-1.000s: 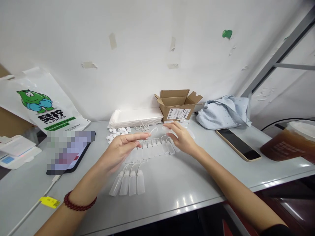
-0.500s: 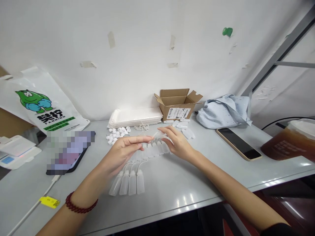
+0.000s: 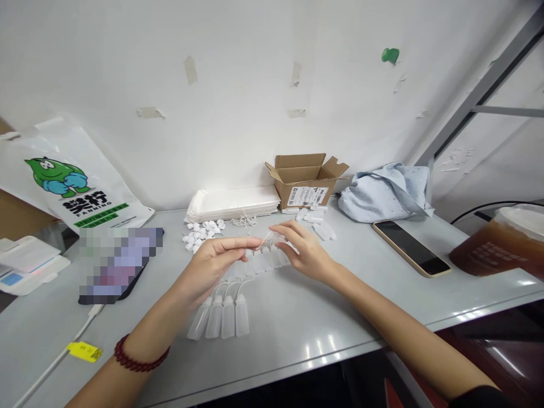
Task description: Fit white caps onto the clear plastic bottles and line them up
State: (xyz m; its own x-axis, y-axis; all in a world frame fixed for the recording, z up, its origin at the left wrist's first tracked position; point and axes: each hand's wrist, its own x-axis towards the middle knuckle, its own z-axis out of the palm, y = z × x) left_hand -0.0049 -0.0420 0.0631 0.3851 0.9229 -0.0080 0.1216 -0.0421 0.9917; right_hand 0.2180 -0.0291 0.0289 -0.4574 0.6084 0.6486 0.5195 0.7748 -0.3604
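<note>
My left hand (image 3: 216, 260) pinches one end of a thin white cord (image 3: 266, 238) between thumb and fingertips. Facing it, my right hand (image 3: 304, 246) has its thumb and fingers closed round a small translucent plastic bottle (image 3: 276, 236), partly hidden by the fingers. Cord and bottle meet between the two hands. Below them stretches a row of similar bottles (image 3: 261, 262). Nearer me lie several translucent bottles (image 3: 228, 317) side by side, each with a white cord coming out of its neck. Small white caps (image 3: 202, 233) are heaped behind my left hand.
Loose cords (image 3: 245, 219) lie before a stack of white packets (image 3: 233, 202). Behind stands an open cardboard box (image 3: 301, 181), with more bottles (image 3: 323, 229) before it. A cloth bag (image 3: 385, 192), a phone (image 3: 410, 248) and a drink cup (image 3: 501, 243) are right; another phone (image 3: 123, 272) is left.
My right hand has shifted slightly left, closer to my left fingertips, and the bottle in it shows more clearly. The left hand stays almost where it was.
</note>
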